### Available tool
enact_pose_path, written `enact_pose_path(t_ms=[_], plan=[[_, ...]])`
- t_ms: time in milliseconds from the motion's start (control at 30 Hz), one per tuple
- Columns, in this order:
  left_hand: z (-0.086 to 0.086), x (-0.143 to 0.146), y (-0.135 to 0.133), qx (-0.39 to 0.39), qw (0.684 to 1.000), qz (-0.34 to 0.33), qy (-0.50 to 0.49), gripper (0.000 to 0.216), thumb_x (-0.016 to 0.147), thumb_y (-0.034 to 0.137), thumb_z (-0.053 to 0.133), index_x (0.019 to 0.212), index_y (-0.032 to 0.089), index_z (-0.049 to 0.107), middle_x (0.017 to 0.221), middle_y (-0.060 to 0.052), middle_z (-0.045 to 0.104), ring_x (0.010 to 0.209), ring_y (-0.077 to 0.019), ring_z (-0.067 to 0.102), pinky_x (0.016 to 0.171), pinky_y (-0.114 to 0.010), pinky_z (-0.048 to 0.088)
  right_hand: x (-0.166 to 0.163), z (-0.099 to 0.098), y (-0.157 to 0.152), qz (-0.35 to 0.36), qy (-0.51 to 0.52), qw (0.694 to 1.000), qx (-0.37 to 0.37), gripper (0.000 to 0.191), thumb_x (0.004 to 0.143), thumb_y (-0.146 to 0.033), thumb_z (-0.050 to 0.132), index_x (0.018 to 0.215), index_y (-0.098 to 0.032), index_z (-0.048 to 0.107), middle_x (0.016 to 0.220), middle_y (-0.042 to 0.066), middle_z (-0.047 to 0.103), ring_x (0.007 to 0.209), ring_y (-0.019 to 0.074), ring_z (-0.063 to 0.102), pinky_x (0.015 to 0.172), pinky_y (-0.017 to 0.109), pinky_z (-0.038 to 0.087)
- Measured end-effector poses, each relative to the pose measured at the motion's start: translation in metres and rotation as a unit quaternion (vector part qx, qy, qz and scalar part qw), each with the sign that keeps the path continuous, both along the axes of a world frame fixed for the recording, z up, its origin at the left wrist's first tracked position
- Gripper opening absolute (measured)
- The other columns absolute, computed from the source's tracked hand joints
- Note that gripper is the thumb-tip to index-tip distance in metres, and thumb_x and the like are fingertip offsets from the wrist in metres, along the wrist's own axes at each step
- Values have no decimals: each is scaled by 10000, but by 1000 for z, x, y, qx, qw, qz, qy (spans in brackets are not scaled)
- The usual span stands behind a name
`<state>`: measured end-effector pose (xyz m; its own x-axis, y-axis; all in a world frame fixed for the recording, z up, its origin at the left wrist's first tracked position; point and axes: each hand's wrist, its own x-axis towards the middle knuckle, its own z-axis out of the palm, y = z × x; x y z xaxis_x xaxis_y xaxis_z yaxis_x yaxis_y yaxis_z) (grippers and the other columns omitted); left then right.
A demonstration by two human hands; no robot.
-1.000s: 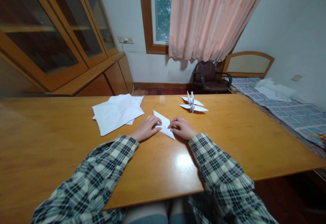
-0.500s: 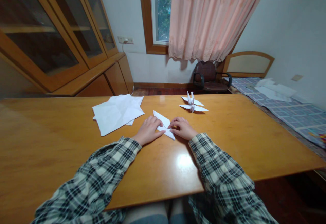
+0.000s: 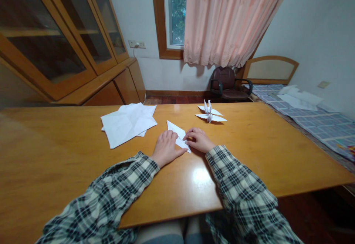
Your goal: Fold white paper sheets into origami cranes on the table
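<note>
A folded white paper (image 3: 175, 128), a narrow diamond with a crease along its middle, lies flat on the wooden table (image 3: 172, 185). My left hand (image 3: 166, 147) rests over its left side, fingers laid flat and the thumb stretched out to the near tip. From the other side, my right hand (image 3: 199, 139) pinches the right corner between thumb and curled fingers. Parts of the paper are hidden under both hands. Beyond my right hand stand white origami cranes (image 3: 210, 117) with their wings spread.
Creased white paper sheets (image 3: 129, 122) lie in a loose pile at the left. Past the table's far edge are a brown armchair (image 3: 226, 83) and a bed (image 3: 307, 114) with a checked cover. A glass-door cabinet (image 3: 69, 37) stands at the left.
My left hand has shifted slightly right and toward me, its thumb sliding along the paper to the near tip. My right hand and the paper have stayed in place.
</note>
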<state>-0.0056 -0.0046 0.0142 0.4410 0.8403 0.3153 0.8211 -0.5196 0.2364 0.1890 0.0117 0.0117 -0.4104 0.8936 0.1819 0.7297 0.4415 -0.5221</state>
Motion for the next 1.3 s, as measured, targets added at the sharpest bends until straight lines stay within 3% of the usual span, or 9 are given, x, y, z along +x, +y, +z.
enact_pose_path(t_ms=[500,800,1133,1300], plan=[[-5,0,-3,-29,998,-28,-40,428,764,556,528,973,188,464,997,-90,489,988,-266,466,870,-418,379,-1,4,-4,3,-14,1000,13,166,777,-302,641,934,-255,671,997,42,551,962,208,469,843,360,321],[-10,-10,12,-54,994,-85,-50,499,753,550,558,1076,177,487,1280,-151,459,1214,-305,410,1008,-465,343,-1,2,-3,-6,-22,999,25,302,771,-330,643,1061,-247,625,984,52,550,950,212,466,832,354,325],[-2,-29,34,-111,975,-181,-61,472,771,491,573,1149,216,506,1330,-97,472,1245,-247,409,1030,-421,335,-3,0,-4,-23,-45,998,31,444,774,-478,606,1148,-240,577,938,58,542,903,211,461,795,339,321],[-1,-30,36,-123,970,-198,-67,572,761,480,594,1251,229,438,1342,-99,462,1265,-240,389,1043,-423,316,-6,-1,-4,-23,-46,998,36,441,813,-489,548,1174,-236,560,903,53,546,873,201,467,773,332,315]])
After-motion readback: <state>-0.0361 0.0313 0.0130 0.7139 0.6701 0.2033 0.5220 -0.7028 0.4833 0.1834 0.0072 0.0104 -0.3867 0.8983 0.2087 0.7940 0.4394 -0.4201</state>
